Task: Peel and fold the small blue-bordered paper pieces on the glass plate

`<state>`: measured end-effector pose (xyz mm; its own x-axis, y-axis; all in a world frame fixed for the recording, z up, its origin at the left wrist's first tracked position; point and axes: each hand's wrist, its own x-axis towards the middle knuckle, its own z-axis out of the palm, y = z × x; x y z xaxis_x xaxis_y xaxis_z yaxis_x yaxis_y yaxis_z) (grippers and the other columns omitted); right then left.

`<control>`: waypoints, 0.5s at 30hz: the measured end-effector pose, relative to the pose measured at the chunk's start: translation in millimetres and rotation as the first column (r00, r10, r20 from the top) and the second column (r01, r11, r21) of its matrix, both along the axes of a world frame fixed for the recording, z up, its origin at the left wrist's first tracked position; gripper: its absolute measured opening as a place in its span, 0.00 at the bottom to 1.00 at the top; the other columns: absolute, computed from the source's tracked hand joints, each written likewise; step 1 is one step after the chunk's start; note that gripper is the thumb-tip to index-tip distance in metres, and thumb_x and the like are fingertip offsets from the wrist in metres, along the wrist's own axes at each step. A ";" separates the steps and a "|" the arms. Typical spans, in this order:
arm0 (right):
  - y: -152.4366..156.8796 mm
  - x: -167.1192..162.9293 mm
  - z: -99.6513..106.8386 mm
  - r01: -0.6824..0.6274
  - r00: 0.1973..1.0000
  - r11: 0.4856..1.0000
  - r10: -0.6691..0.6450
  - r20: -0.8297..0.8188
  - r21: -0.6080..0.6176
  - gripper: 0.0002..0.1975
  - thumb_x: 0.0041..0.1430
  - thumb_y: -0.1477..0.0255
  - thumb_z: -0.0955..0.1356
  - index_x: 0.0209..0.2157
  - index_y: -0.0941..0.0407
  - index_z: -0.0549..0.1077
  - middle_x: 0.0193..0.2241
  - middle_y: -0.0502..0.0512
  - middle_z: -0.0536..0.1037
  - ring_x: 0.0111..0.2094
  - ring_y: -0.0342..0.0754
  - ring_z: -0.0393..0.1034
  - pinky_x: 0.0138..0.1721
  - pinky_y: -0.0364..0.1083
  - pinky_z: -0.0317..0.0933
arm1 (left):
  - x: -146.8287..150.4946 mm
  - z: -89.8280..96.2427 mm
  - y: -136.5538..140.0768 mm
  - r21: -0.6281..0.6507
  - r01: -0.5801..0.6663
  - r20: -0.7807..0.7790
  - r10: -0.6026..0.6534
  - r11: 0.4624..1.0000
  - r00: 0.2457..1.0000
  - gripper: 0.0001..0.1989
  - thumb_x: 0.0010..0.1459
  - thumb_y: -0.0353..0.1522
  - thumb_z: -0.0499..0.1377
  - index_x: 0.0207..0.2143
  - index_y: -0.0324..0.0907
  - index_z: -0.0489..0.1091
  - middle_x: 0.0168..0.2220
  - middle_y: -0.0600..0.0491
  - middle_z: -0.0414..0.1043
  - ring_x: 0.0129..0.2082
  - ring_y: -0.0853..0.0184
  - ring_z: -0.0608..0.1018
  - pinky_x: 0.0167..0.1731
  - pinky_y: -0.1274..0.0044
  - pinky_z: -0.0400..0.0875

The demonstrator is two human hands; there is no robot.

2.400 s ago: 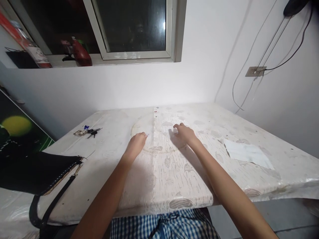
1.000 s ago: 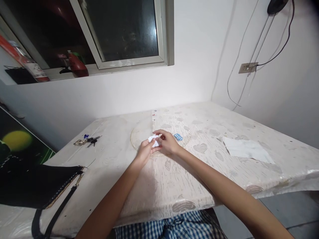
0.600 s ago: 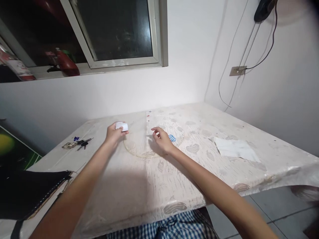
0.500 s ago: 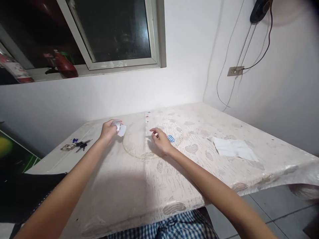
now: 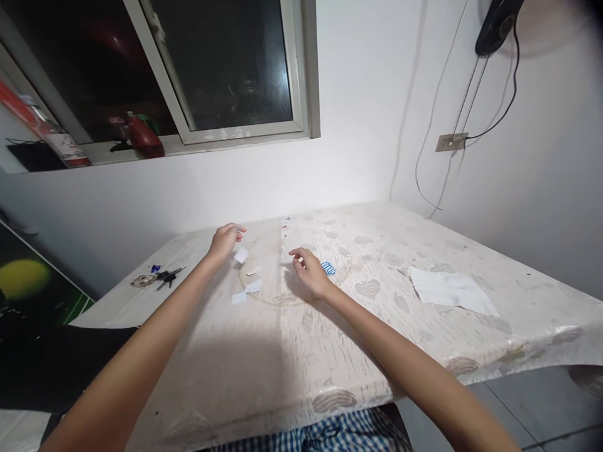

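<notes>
My left hand (image 5: 225, 243) hovers over the left-middle of the table, its fingers loosely bent and apart with nothing visible in them. Just below it a small white paper piece (image 5: 241, 255) appears to be in the air. Other paper pieces lie lower down: a thin-looking one (image 5: 253, 272), a folded-looking one (image 5: 254, 287) and a flat one (image 5: 239, 298). My right hand (image 5: 308, 271) is held above the round translucent mat (image 5: 271, 300), fingers half curled and apart, holding nothing. Beside its knuckles shows a blue-and-white printed patch (image 5: 328, 269).
Keys (image 5: 167, 275) and a small blue item (image 5: 155, 269) lie at the table's left. A white cloth or paper sheet (image 5: 452, 290) rests at the right. Bottles (image 5: 146, 135) stand on the window sill. A patterned plastic cover (image 5: 367, 351) drapes over the table edge.
The white paper pieces have left my left hand and scattered downward near the mat's left edge. My right hand keeps nearly the same pose. The view has shifted slightly.
</notes>
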<state>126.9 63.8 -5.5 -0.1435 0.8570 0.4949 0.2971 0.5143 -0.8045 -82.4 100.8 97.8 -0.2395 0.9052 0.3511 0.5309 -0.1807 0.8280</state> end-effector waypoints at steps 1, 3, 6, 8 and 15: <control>-0.4 0.1 0.0 -0.003 1.000 1.000 0.003 0.001 0.001 0.13 0.56 0.75 0.57 0.42 0.57 0.67 0.36 0.56 0.68 0.33 0.45 0.63 0.38 0.46 0.58 | 1.2 2.1 -2.1 -0.002 -0.013 -0.012 0.013 1.000 1.000 0.11 0.39 0.31 0.50 0.25 0.39 0.70 0.22 0.54 0.66 0.25 0.69 0.69 0.26 0.80 0.61; -1.1 0.3 -0.2 -0.008 1.000 1.000 0.008 0.003 0.007 0.13 0.56 0.75 0.58 0.42 0.57 0.67 0.36 0.55 0.68 0.33 0.45 0.63 0.38 0.47 0.58 | 2.5 4.7 -5.0 -0.011 -0.037 -0.024 0.037 0.999 0.999 0.09 0.43 0.33 0.51 0.25 0.39 0.68 0.22 0.55 0.64 0.24 0.70 0.69 0.26 0.79 0.62; -1.5 0.6 -0.6 -0.011 1.000 1.000 0.011 0.009 0.026 0.13 0.56 0.75 0.57 0.42 0.57 0.67 0.37 0.56 0.68 0.35 0.45 0.63 0.40 0.47 0.58 | 2.3 5.7 -5.5 0.008 -0.046 -0.022 0.046 0.999 0.999 0.11 0.48 0.38 0.51 0.24 0.39 0.66 0.21 0.55 0.63 0.22 0.71 0.67 0.25 0.79 0.62; -1.5 0.7 -0.8 -0.010 1.000 0.999 0.009 0.015 0.035 0.13 0.56 0.75 0.57 0.42 0.57 0.67 0.37 0.56 0.68 0.36 0.46 0.64 0.42 0.48 0.58 | 2.0 6.2 -4.9 0.030 -0.035 -0.002 0.035 0.999 0.999 0.12 0.49 0.39 0.51 0.24 0.39 0.66 0.21 0.55 0.63 0.21 0.72 0.66 0.24 0.78 0.62; -2.0 1.2 -0.5 -0.006 0.999 0.999 0.004 0.034 0.046 0.14 0.57 0.75 0.56 0.42 0.57 0.67 0.37 0.57 0.68 0.40 0.47 0.64 0.44 0.48 0.57 | 4.4 18.0 -12.1 0.047 -0.005 0.080 0.002 0.999 0.997 0.10 0.41 0.33 0.60 0.30 0.39 0.71 0.31 0.51 0.73 0.31 0.68 0.74 0.33 0.78 0.66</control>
